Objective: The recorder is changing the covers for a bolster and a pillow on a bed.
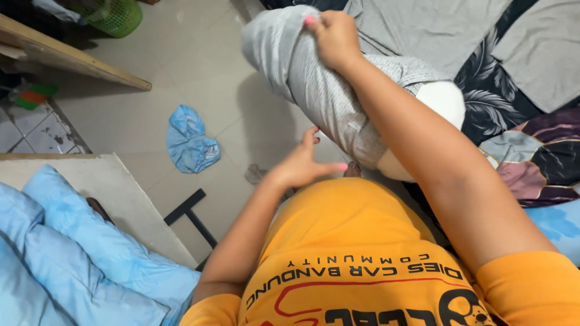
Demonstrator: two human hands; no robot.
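1. Bed [423, 24], upper right: covered in grey sheet, with a dark leaf-patterned and patchwork blanket [531, 151] along its right side.
2. Tiled floor [193, 66], pale, filling the upper left and centre.
3. Light blue bedding [78, 253], lower left, bunched in thick folds against a pale flat board [115, 187].
4. Orange shirt [356, 259] on the person wearing the camera, bottom centre.
5. Grey pillowcase [314, 84], held up over the floor at the bed's edge, hanging down and drawn partway over a white pillow [441, 99]; the pillow's bare end shows to the right and below the cloth.
6. Right hand [335, 39]: raised at top centre, fingers pressed together and pinching the top edge of the grey pillowcase.
7. Left hand [302, 166]: below the pillow, fingers spread and loosely extended, palm turned towards the cloth; whether the fingertips touch the pillowcase is hard to tell, likely just apart.
8. Crumpled blue cloth [190, 145] lying on the floor, well apart from both hands.
9. Green plastic basket [115, 15], top left corner, beside a wooden plank [66, 57].
10. Black metal bar [190, 214] on the floor, near the board's edge.
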